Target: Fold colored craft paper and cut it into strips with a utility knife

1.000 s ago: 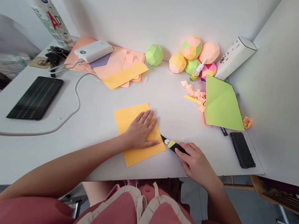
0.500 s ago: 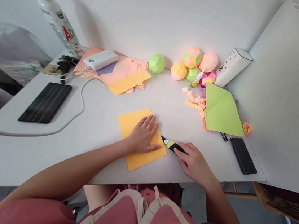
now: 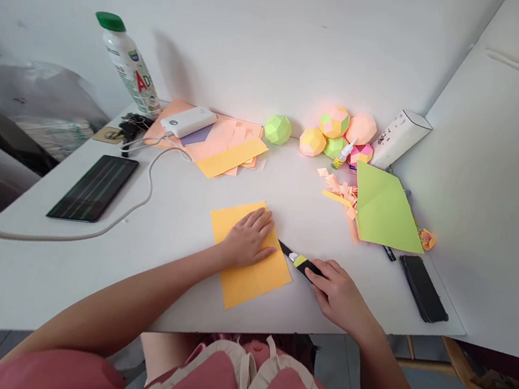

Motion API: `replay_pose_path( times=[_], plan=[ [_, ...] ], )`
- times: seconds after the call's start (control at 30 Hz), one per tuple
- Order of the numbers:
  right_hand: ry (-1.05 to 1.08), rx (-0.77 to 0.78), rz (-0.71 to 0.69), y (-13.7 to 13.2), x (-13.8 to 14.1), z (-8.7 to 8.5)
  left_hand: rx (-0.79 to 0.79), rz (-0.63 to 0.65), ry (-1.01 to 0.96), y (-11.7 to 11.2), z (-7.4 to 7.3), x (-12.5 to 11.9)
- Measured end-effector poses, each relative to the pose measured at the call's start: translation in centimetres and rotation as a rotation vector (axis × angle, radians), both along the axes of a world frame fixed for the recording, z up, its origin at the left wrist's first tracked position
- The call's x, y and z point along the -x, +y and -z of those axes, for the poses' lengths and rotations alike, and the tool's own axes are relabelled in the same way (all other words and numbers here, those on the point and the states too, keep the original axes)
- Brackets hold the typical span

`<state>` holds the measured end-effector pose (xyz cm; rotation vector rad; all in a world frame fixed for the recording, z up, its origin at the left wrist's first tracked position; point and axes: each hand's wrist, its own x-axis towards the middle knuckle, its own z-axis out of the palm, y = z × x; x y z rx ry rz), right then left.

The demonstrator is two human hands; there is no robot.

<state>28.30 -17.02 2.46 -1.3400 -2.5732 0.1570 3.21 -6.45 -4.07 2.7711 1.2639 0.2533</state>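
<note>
The orange sheet at 6 o'clock is smooth, matt paper on a matt white counter. The knife beside it has a black and yellow plastic body. At 9 o'clock the phone shows a glossy screen. At 12 o'clock the faceted balls are matt paper.

Bright, even daylight, soft shadows, sharp focus, wide-angle bending at edges.

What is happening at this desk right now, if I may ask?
A person seated at the white desk presses the left hand flat on an orange paper sheet. The right hand grips a black-and-yellow utility knife, its tip at the sheet's right edge. Folded paper balls, scraps and a green sheet lie at the back right.
</note>
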Motion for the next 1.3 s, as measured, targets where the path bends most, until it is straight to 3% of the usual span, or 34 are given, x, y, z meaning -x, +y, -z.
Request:
replay_pose_path(
  times=[0.37, 0.57, 1.3],
  plan=[
    [-0.028, -0.022, -0.011, 2.1, 0.8, 0.9, 0.002, -0.052, 0.125, 0.0, 0.3, -0.3],
    [-0.021, -0.010, 0.032, 2.0, 0.1, 0.9, 0.010, -0.058, 0.093, 0.0, 0.3, -0.3],
    [-0.067, -0.007, 0.009, 6.0, 0.7, 1.3, 0.106, -0.074, 0.102, 0.9, -0.2, -0.3]
  ],
)
